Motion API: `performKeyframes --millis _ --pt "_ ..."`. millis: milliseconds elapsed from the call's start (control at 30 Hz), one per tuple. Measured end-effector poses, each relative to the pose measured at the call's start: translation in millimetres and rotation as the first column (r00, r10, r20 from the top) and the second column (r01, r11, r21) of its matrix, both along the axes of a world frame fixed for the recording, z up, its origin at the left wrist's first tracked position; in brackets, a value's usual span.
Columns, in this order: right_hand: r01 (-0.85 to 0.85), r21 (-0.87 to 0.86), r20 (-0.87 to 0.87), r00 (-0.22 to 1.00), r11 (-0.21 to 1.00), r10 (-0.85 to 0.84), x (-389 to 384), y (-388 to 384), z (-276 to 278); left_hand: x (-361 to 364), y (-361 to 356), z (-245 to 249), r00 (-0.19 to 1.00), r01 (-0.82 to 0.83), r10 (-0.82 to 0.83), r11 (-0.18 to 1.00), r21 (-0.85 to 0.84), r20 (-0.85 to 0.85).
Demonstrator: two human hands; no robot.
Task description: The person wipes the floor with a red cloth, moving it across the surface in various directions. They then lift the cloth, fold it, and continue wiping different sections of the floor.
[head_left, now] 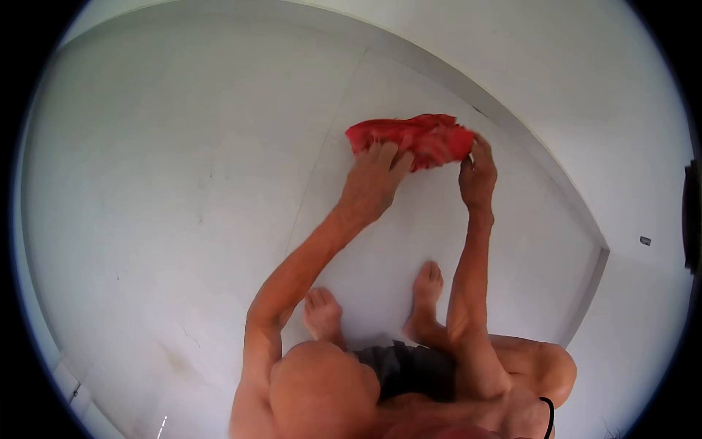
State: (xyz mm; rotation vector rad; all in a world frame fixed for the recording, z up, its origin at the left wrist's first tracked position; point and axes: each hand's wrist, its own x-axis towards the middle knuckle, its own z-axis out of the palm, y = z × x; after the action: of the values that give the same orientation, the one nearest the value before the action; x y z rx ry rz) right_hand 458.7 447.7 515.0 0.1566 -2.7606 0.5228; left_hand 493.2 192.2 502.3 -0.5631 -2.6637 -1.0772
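A crumpled red cloth (431, 139) is spread low over the pale floor in front of me, its folds slightly blurred. My left hand (371, 183) reaches onto its near left side, fingers spread and touching the fabric. At the right end of the cloth, my right hand (479, 175) pinches the edge between thumb and fingers.
I squat with bare feet on the light floor (183, 146), my left foot (322, 311) and right foot (425, 293) behind the cloth. A white wall (563, 80) with a grey base strip curves round beyond it. A small dark mark (645, 240) shows on the right.
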Motion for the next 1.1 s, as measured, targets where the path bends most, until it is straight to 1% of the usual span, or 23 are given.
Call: performKeyframes --millis 33,67,100,133,200,233,267,333,367,433,467,533,567,633,667,733,767,867,933,1033,1067,1100 --pt "0.015 0.164 -0.025 1.0 0.986 -0.011 15.7 22.1 -26.9 18.2 5.7 -15.3 0.999 0.021 -0.02 0.999 -0.041 0.033" --pt "0.152 0.133 0.108 0.98 0.979 -0.167 31.9 39.8 -44.2 36.0 7.1 -26.8 0.995 0.082 -0.077 0.993 -0.083 0.058" --pt "0.29 0.119 0.242 0.919 0.95 -0.311 48.3 55.8 -58.1 53.2 5.4 -36.9 0.987 0.142 -0.132 0.982 -0.124 0.086" --pt "0.419 0.126 0.374 0.819 0.899 -0.435 57.1 63.7 -65.4 66.7 4.4 -44.3 0.976 0.202 -0.184 0.966 -0.163 0.119" --pt "0.464 -0.011 0.273 0.853 0.886 -0.444 63.1 53.3 -62.5 87.9 8.7 -47.4 0.955 0.215 -0.206 0.976 -0.02 0.212" --pt "0.479 -0.086 0.214 0.865 0.873 -0.454 62.6 44.2 -58.6 92.2 12.0 -47.1 0.943 0.216 -0.221 0.975 0.048 0.25" --pt "0.473 -0.128 0.237 0.868 0.872 -0.437 54.1 16.6 -39.9 84.3 11.4 -49.7 0.97 0.192 -0.197 0.98 0.045 0.143" --pt "0.369 -0.069 0.312 0.89 0.927 -0.331 37.2 -11.3 -34.6 56.7 9.4 -57.3 0.988 0.141 -0.138 0.989 0.042 -0.068" --pt "0.311 -0.045 0.352 0.894 0.949 -0.276 32.5 -22.3 -36.3 42.7 9.2 -53.1 0.99 0.133 -0.131 0.991 0.032 -0.061" --pt "0.324 0.08 0.401 0.855 0.943 -0.328 32.6 -43.1 -45.6 15.1 13.4 -35.6 0.993 0.112 -0.112 0.994 0.011 -0.048" --pt "0.321 0.141 0.422 0.836 0.936 -0.35 30.8 -46.1 -51.9 7.8 20.1 -40.0 0.986 0.168 -0.168 0.986 0.0 -0.004" --pt "0.319 0.228 0.369 0.846 0.92 -0.385 35.1 -40.7 -76.2 -0.2 29.9 -61.3 0.963 0.26 -0.258 0.965 -0.018 0.083" --pt "0.308 0.265 0.343 0.855 0.914 -0.388 33.0 -38.9 -87.5 -2.9 34.2 -71.3 0.965 0.256 -0.254 0.966 -0.021 0.063" --pt "0.371 0.263 0.424 0.785 0.891 -0.452 16.9 -58.2 -71.9 -4.8 40.7 -89.7 0.97 0.241 -0.24 0.97 -0.027 0.042" --pt "0.405 0.269 0.465 0.74 0.874 -0.486 14.3 -65.2 -67.6 -4.7 44.3 -94.7 0.981 0.193 -0.192 0.981 -0.021 0.011" --pt "0.312 0.32 0.279 0.871 0.895 -0.404 9.9 -47.2 -97.0 -5.8 56.5 -100.7 0.996 0.071 -0.072 0.997 -0.017 -0.056" --pt "0.262 0.339 0.179 0.925 0.904 -0.335 8.7 -36.9 -109.5 -1.8 63.5 -100.2 0.998 0.025 -0.025 1.0 0.001 -0.053" --pt "0.185 0.35 0.193 0.945 0.918 -0.264 18.5 -24.2 -105.9 30.8 79.9 -90.3 0.995 -0.088 0.088 0.996 0.005 -0.045" --pt "0.093 0.322 0.192 0.968 0.942 -0.161 25.3 -20.8 -103.2 47.6 82.5 -81.3 0.989 -0.139 0.139 0.99 -0.015 -0.044" --pt "-0.077 0.26 0.23 0.973 0.962 0.016 42.1 -13.0 -91.9 77.6 97.8 -65.3 0.972 -0.223 0.227 0.972 -0.067 0.066" --pt "-0.137 0.231 0.257 0.963 0.963 0.076 38.2 -2.2 -80.3 77.1 113.9 -51.9 0.956 -0.246 0.258 0.964 -0.098 0.141" --pt "-0.193 0.194 0.285 0.949 0.962 0.133 50.3 -2.4 -71.7 94.1 116.7 -37.7 0.933 -0.262 0.287 0.956 -0.134 0.217"
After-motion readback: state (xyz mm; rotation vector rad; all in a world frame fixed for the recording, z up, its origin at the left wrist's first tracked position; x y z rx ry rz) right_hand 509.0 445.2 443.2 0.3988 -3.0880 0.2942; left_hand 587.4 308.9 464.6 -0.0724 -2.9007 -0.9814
